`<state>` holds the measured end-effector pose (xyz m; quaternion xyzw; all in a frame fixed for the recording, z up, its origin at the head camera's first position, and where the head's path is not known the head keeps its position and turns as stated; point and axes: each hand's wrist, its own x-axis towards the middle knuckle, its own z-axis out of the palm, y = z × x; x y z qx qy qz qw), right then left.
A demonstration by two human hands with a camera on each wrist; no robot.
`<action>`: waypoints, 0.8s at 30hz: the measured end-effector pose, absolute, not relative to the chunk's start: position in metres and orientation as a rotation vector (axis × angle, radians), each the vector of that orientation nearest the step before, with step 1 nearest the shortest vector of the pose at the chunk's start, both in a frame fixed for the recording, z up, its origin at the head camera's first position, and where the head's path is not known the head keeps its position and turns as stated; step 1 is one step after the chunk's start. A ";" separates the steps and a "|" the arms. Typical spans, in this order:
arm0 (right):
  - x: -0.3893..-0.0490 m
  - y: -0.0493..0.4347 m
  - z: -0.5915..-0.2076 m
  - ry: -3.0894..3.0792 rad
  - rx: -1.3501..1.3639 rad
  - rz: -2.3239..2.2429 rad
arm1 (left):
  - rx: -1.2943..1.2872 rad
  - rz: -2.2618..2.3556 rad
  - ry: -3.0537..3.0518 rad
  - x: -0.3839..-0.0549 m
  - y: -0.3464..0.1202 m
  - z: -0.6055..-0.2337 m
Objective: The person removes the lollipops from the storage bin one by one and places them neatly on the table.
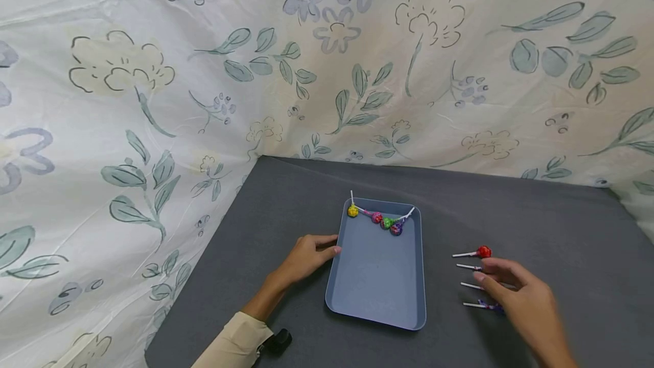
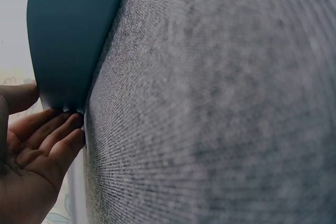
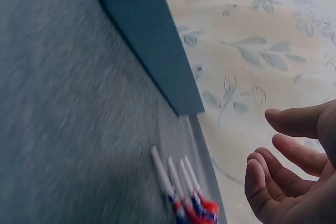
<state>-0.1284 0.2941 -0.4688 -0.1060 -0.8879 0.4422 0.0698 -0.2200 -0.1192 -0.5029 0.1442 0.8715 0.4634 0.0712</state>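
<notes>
A grey-blue tray (image 1: 377, 283) lies on the cloth. My left hand (image 1: 305, 257) grips its left edge, thumb at the rim and fingertips against the outer wall in the left wrist view. Along the tray's far end lie several lollipops: a yellow one (image 1: 352, 210), a pink one (image 1: 377, 217), a green one (image 1: 386, 223) and a purple one (image 1: 396, 229). On the right, my right hand (image 1: 521, 294) hovers over a column of more lollipops, fingers bent and nothing between them. A red lollipop (image 1: 484, 251) tops that column; the hand hides some heads below it.
Dark grey cloth (image 1: 286, 197) covers the table. A pale curtain (image 1: 214, 101) with printed flowers and leaves hangs behind and along the left side. A black strap (image 1: 278, 342) sits at the left cuff.
</notes>
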 end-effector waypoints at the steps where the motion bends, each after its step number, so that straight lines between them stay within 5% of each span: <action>1: -0.130 0.291 -0.467 -2.647 -0.299 1.350 | 0.430 1.395 2.619 -0.220 -0.119 -0.503; 24: -0.165 0.242 -0.451 -2.535 -0.115 1.678 | 0.413 1.386 2.614 -0.220 -0.119 -0.500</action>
